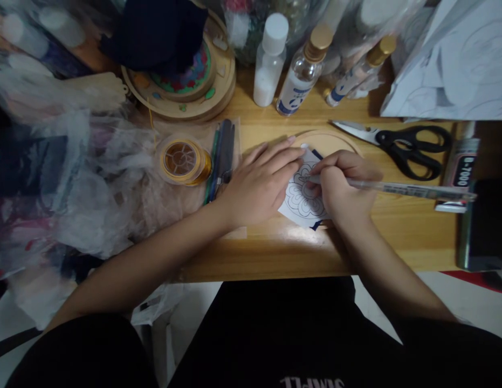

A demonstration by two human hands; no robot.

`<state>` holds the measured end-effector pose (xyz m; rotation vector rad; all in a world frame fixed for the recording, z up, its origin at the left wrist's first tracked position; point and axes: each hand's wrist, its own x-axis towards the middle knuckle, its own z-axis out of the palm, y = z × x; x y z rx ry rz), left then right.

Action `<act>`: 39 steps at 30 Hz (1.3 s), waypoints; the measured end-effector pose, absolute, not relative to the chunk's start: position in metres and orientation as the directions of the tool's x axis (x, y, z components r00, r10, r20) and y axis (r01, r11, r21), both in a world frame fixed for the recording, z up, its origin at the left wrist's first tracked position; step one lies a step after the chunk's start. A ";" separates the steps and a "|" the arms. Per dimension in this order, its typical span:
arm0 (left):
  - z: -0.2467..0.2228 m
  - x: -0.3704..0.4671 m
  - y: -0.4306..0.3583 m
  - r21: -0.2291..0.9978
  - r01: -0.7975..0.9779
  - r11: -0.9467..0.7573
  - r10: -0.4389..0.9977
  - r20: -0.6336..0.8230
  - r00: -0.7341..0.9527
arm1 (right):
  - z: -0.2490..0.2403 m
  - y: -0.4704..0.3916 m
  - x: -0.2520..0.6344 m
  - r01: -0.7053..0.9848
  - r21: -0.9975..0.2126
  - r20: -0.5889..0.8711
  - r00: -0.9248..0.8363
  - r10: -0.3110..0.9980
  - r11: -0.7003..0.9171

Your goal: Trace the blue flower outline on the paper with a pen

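A white paper [300,211] printed with a flower outline lies tilted on the wooden table, with dark blue material showing at its edges. Beneath its upper side is a round, pale wooden piece [327,139], partly covered. My left hand [265,180] lies flat with fingers stretched over the paper's left edge. In my right hand [343,180] is a slim pen [412,188], pinched by the fingers, its tip on the flower drawing. The pen's far end points right and is blurred.
Black-handled scissors [412,148] and a glue tube [460,167] lie at the right, near a dark phone-like object [485,226]. Bottles [297,75] stand behind. A spool of golden thread [185,161], several pens [224,153] and crumpled plastic bags [109,188] sit at the left.
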<state>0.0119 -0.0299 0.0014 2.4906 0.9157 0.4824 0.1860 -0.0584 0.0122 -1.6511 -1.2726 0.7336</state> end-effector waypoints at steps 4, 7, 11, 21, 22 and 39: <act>0.000 0.012 -0.030 0.518 0.515 -0.684 0.673 0.175 0.718 | 0.013 -0.058 0.185 0.425 -0.902 0.061 0.303 0.951 -0.077; 0.000 0.012 -0.030 0.510 0.511 -0.692 0.667 0.183 0.722 | 0.013 -0.058 0.185 0.422 -0.904 0.067 0.309 0.949 -0.074; 0.000 0.011 -0.030 0.496 0.517 -0.698 0.665 0.180 0.725 | 0.013 -0.058 0.185 0.411 -0.909 0.066 0.309 0.949 -0.070; 0.002 0.012 -0.030 0.490 0.527 -0.695 0.670 0.173 0.722 | 0.012 -0.057 0.186 0.450 -0.890 0.076 0.306 0.949 -0.075; 0.001 0.011 -0.030 0.489 0.523 -0.698 0.667 0.178 0.723 | 0.012 -0.057 0.186 0.450 -0.890 0.078 0.304 0.950 -0.071; 0.001 0.011 -0.029 0.509 0.520 -0.686 0.668 0.158 0.727 | 0.016 -0.058 0.185 0.448 -0.892 0.079 0.288 0.954 -0.062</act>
